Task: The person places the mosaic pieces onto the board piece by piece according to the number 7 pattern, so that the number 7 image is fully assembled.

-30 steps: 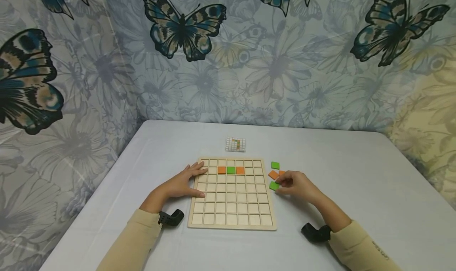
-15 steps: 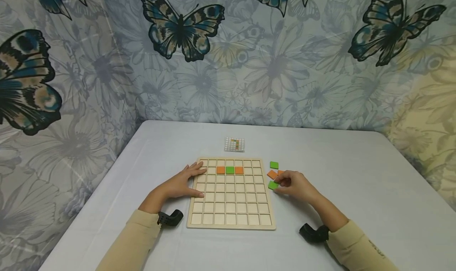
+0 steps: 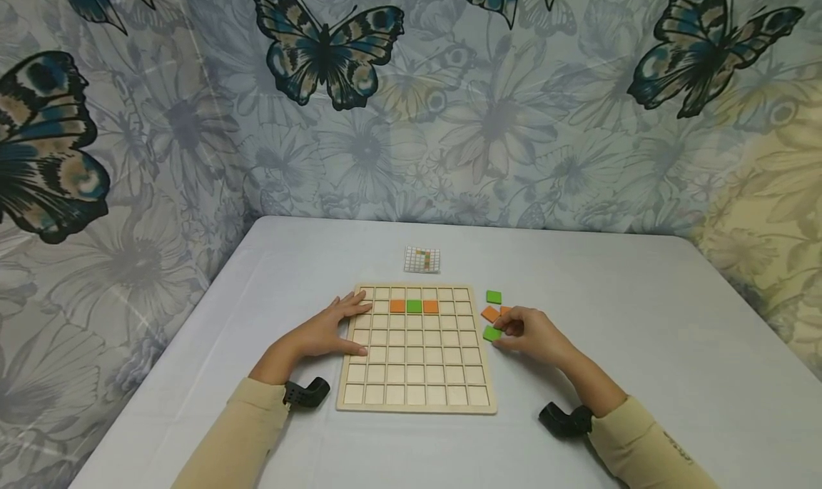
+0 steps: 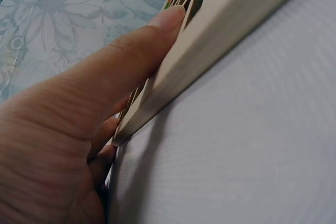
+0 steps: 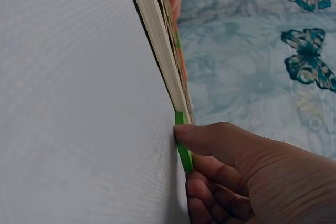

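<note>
A wooden grid board lies flat on the table, with an orange tile, a green tile and another orange tile side by side in one row near its far edge. My left hand rests spread on the board's left edge, and the thumb lies over the rim in the left wrist view. Right of the board, my right hand pinches a loose green tile between thumb and fingers, low at the tabletop. This hand partly covers a loose orange tile.
A second green tile and an orange tile lie beside the board's right edge. A small card with a coloured grid pattern lies beyond the board. Patterned cloth hangs behind the white table.
The view shifts slightly. Both hands, the board and the tiles keep the same places relative to one another.
</note>
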`<action>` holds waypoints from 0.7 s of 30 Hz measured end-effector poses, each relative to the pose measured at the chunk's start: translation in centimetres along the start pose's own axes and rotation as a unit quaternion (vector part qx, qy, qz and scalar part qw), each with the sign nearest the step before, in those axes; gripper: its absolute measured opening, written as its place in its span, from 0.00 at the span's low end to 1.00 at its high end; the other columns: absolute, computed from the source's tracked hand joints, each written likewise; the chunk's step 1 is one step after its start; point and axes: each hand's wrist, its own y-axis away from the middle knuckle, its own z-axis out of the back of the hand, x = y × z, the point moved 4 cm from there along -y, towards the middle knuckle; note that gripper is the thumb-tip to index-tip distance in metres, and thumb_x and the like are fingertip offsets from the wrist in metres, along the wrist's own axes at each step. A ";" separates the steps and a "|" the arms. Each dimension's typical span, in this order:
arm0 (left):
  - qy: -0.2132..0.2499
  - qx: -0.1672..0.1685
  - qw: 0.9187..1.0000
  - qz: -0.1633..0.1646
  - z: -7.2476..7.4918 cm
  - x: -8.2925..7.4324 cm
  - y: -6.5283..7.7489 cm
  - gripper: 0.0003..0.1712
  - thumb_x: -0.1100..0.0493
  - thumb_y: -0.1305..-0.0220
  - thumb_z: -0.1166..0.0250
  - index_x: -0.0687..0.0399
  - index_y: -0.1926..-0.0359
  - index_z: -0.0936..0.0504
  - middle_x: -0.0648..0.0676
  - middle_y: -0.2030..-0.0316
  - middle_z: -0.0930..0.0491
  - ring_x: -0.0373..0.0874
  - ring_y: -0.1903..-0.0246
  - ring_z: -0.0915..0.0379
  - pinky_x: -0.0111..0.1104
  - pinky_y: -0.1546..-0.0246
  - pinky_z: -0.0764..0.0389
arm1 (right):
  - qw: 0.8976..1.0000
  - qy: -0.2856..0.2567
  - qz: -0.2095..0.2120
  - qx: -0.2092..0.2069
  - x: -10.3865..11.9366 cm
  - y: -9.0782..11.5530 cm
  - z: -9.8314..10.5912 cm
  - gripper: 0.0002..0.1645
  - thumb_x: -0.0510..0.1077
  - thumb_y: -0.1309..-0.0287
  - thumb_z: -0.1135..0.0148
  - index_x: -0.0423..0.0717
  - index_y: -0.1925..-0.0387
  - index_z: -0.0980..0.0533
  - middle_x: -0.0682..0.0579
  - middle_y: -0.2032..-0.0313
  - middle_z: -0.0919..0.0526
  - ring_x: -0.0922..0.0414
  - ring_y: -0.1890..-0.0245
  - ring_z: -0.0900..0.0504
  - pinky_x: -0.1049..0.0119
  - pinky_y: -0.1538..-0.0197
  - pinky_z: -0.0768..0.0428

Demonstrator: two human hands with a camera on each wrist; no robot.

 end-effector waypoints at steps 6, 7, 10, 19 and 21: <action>0.003 -0.003 1.000 0.000 -0.1 0.0 0.0 0.51 0.45 0.56 0.26 0.49 0.32 0.38 0.55 0.27 0.56 0.63 0.28 0.73 0.59 0.31 0.62 | 1.000 -0.001 -0.007 0.003 0.2 0.0 0.0 0.14 0.35 0.57 0.29 0.35 0.66 0.22 0.49 0.69 0.21 0.59 0.69 0.28 0.74 0.69 0.26; 0.003 -0.003 1.000 0.000 -0.1 0.0 0.0 0.51 0.46 0.56 0.26 0.49 0.32 0.38 0.55 0.27 0.56 0.63 0.28 0.72 0.59 0.31 0.62 | 1.000 0.000 -0.011 0.004 0.2 0.0 0.0 0.14 0.35 0.58 0.29 0.35 0.66 0.22 0.49 0.69 0.21 0.59 0.69 0.28 0.74 0.69 0.26; 0.003 -0.003 1.000 0.000 -0.1 0.0 0.0 0.51 0.45 0.56 0.26 0.49 0.32 0.38 0.55 0.27 0.56 0.62 0.28 0.72 0.58 0.31 0.62 | 1.000 0.010 -0.013 0.009 0.4 0.0 0.0 0.14 0.35 0.58 0.29 0.35 0.66 0.22 0.50 0.70 0.21 0.59 0.69 0.27 0.74 0.69 0.26; 0.003 -0.003 1.000 0.002 0.1 0.0 0.0 0.51 0.44 0.56 0.26 0.48 0.32 0.37 0.54 0.27 0.56 0.62 0.28 0.73 0.59 0.31 0.62 | 1.000 0.023 -0.010 0.008 1.0 -0.3 0.8 0.13 0.35 0.57 0.30 0.34 0.66 0.21 0.49 0.71 0.20 0.59 0.71 0.26 0.74 0.70 0.25; 0.003 -0.005 1.000 0.002 0.0 0.0 0.0 0.51 0.44 0.56 0.26 0.48 0.32 0.37 0.54 0.27 0.56 0.63 0.28 0.72 0.59 0.31 0.61 | 1.000 0.026 -0.014 0.005 1.2 -0.4 0.9 0.13 0.36 0.56 0.30 0.34 0.66 0.21 0.49 0.71 0.20 0.59 0.71 0.26 0.74 0.70 0.25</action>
